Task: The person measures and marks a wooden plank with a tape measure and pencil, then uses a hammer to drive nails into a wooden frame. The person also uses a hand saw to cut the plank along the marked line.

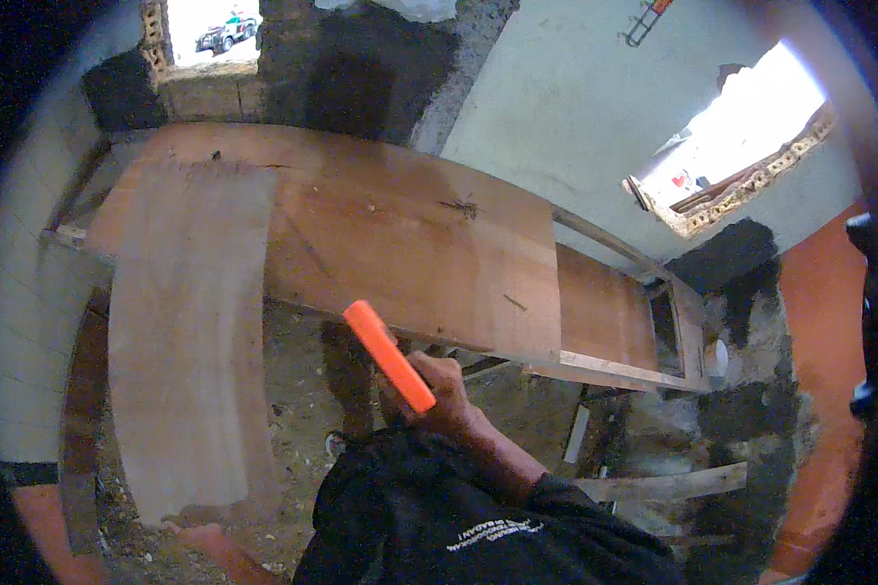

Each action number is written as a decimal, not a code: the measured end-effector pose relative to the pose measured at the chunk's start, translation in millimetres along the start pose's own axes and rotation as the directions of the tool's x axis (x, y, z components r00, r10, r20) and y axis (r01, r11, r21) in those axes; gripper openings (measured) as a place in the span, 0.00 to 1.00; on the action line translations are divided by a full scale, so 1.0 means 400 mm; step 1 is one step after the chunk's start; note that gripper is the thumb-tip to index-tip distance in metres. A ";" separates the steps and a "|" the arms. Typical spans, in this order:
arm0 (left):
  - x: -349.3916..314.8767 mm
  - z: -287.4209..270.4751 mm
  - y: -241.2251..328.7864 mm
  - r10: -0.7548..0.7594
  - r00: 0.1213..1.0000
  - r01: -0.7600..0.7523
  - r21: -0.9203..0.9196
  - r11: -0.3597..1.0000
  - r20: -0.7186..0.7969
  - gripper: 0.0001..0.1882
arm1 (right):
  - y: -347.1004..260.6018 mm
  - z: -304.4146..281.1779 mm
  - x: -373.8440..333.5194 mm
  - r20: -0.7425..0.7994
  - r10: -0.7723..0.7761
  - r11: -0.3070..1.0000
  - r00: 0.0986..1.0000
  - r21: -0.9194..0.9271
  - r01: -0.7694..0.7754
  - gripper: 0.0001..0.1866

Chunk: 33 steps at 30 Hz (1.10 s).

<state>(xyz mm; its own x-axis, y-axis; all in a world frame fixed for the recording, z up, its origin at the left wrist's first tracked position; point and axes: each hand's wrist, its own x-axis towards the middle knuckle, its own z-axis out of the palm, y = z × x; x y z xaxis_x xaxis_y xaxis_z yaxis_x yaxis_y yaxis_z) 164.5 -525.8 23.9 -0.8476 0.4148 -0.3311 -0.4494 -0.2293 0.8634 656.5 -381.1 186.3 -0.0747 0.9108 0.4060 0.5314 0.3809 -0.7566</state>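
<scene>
My right hand [441, 385] is closed around a bright orange bar-shaped tool [388, 356], held in front of my chest. The tool's exact kind does not show, and its underside is hidden by the hand. At the lower left, my left hand [203, 538] grips the near end of a long pale plywood sheet [190, 341]; part of its fingers is hidden by the sheet. The sheet's far end lies over a broader reddish-brown plywood panel [390, 224] on a wooden frame, and its near end reaches toward me.
Wooden frame rails [615, 366] run along the panel's right part. A small dark clump of scraps [463, 207] lies on the panel. Pale timber [668, 483] lies low on the right. Rough window openings [732, 146] are in the walls. A white bucket-like thing [717, 358] stands beyond the frame.
</scene>
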 end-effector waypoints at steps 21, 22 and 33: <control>-0.180 1.003 0.237 0.081 0.687 -0.335 0.216 0.917 0.722 0.34 | 0.068 -0.390 -0.125 -0.728 0.054 0.997 0.684 0.006 -0.073 0.16; -0.218 1.066 0.234 0.072 0.628 -0.396 0.239 0.886 0.775 0.35 | 0.089 -0.419 -0.161 -0.739 0.095 0.983 0.667 -0.037 -0.181 0.16; -0.763 1.635 0.020 -0.281 0.185 -0.576 0.335 0.745 0.942 0.37 | 0.150 -0.645 -0.462 -0.908 0.202 0.812 0.366 -0.054 -0.581 0.23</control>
<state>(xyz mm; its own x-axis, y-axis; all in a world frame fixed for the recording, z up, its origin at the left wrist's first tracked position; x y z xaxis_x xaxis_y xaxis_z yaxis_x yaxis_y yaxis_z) 604.3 -78.5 380.8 0.2350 0.9704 0.0550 0.2479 -0.1146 0.9620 919.7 -567.7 198.1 0.8465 0.2656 0.4615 0.5203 -0.2287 -0.8228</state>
